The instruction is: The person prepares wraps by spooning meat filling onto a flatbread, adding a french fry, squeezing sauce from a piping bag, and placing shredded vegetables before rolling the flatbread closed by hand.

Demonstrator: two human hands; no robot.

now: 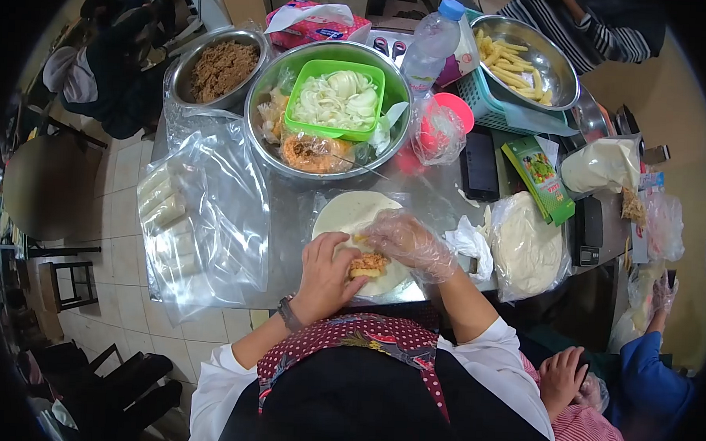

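A round pale flatbread (349, 211) lies on the metal table in front of me, with a thin clear plastic sheet beneath it. On its lower part sits an orange shredded filling (369, 262) beside a pale yellow fry (364, 273). My bare left hand (323, 268), with a dark wristband, is curled over the bread's left edge, thumb against the filling. In a clear plastic glove, my right hand (403, 240) is above the filling, fingertips pinched together near my left fingers. A bit of yellow shows at those fingertips, too covered to name.
Behind the bread stands a steel bowl (265, 157) holding a green tub (294, 125) of sliced onion. Brown filling (224, 71) and fries (513, 66) are in other bowls. Wrapped rolls (165, 200) lie left; bagged dough (527, 248), a phone (480, 164) and a bottle (433, 50) are right. People stand nearby.
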